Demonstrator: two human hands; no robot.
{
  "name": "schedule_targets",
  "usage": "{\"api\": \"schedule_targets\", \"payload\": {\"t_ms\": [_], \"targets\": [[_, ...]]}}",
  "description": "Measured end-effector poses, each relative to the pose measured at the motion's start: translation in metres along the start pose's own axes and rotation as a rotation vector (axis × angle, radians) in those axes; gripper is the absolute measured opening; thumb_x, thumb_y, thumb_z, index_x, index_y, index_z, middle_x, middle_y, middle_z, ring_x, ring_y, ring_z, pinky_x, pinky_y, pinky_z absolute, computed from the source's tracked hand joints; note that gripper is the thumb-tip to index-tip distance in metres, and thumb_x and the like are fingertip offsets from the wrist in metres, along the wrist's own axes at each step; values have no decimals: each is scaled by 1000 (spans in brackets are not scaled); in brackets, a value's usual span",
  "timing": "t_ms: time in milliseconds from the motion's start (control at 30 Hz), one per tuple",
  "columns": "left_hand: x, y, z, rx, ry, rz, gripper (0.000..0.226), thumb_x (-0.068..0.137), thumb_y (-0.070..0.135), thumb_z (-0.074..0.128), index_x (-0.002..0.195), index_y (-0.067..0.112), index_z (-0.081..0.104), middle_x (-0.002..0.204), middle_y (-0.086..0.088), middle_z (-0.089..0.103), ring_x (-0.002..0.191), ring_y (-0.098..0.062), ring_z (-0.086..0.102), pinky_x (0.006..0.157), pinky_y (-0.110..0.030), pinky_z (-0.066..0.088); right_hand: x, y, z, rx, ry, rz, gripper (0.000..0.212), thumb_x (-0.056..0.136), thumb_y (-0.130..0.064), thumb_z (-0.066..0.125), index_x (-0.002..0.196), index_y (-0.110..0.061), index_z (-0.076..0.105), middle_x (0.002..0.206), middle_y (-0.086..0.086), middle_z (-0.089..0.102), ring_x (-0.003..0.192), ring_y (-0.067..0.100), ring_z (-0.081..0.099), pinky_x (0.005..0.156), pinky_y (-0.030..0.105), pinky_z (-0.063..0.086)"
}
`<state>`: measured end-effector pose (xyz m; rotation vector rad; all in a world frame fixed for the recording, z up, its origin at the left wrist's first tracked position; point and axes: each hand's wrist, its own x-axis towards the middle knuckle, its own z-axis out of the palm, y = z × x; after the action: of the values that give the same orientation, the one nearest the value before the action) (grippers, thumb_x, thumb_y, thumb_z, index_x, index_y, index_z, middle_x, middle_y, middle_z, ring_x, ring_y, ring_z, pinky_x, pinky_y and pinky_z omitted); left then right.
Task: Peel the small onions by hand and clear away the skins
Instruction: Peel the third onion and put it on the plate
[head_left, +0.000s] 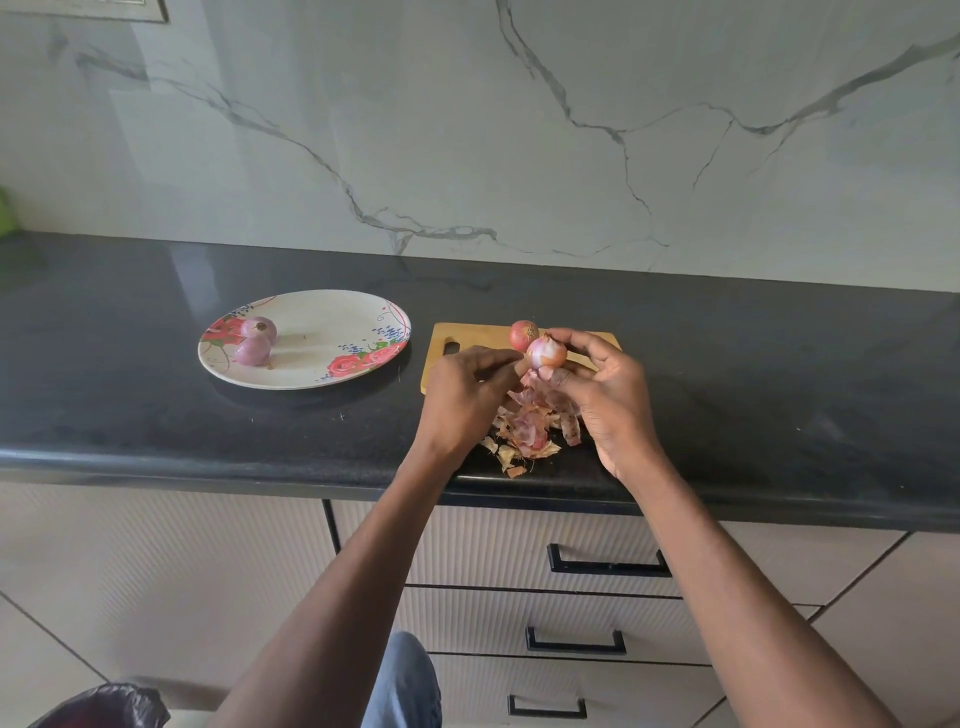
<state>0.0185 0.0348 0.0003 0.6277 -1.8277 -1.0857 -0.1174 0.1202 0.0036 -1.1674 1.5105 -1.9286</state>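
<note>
My right hand (605, 392) holds a small half-peeled onion (546, 352) above the wooden cutting board (467, 338). My left hand (462, 400) pinches a strip of its skin at the onion's left side. An unpeeled reddish onion (522, 333) sits on the board just behind the held one. A heap of loose skins (530, 428) lies on the black counter below my hands. Two peeled purple onions (255, 340) rest on the left part of the floral plate (332, 327).
The black counter (156, 364) runs across the view with a marble wall behind it. Drawers with black handles (608, 564) sit below the counter edge. A dark bag (104, 706) is at the bottom left on the floor.
</note>
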Motion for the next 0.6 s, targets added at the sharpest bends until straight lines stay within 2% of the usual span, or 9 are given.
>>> {"api": "schedule_targets", "payload": {"t_ms": [100, 167, 333, 433, 533, 600], "targets": [[0, 0, 1, 6, -3, 4, 22, 95, 16, 69, 113, 4, 75, 96, -6, 74, 80, -13, 73, 73, -29, 60, 2, 4, 0, -23, -8, -2, 45, 80, 7, 78, 121, -11, 69, 114, 5, 75, 102, 19, 74, 83, 37, 61], [0, 0, 0, 32, 15, 13, 19, 95, 15, 69, 110, 6, 76, 94, -6, 75, 79, -14, 73, 74, -30, 61, 2, 6, 0, -40, -19, -9, 46, 81, 6, 77, 122, -12, 69, 117, 9, 74, 102, 21, 74, 86, 39, 61], [0, 1, 3, 146, 34, 39, 16, 96, 12, 67, 105, 6, 78, 94, -6, 77, 74, -9, 71, 70, -22, 58, 2, 7, 2, -90, -34, -45, 44, 83, 4, 77, 119, -19, 69, 122, 10, 71, 100, 15, 74, 81, 28, 61], [0, 2, 2, 155, 39, 36, 15, 95, 13, 67, 102, 6, 78, 88, -5, 77, 72, -11, 71, 71, -31, 60, 1, 5, 4, -133, -42, -59, 43, 83, 2, 77, 116, -25, 69, 124, 8, 70, 101, 14, 73, 87, 30, 60], [0, 2, 2, 143, 35, -4, 14, 94, 12, 67, 96, 5, 78, 81, -4, 76, 68, -18, 72, 70, -43, 61, 0, 5, 5, -169, -51, -66, 42, 83, 1, 78, 120, -17, 69, 126, 7, 69, 104, 12, 72, 90, 35, 60], [-1, 4, 2, 140, 40, -14, 13, 93, 11, 66, 91, 6, 78, 78, -4, 75, 65, -20, 71, 67, -46, 60, 0, 5, 4, -172, -54, -62, 42, 84, 0, 78, 122, -15, 69, 126, 7, 70, 104, 13, 72, 90, 36, 60]]}}
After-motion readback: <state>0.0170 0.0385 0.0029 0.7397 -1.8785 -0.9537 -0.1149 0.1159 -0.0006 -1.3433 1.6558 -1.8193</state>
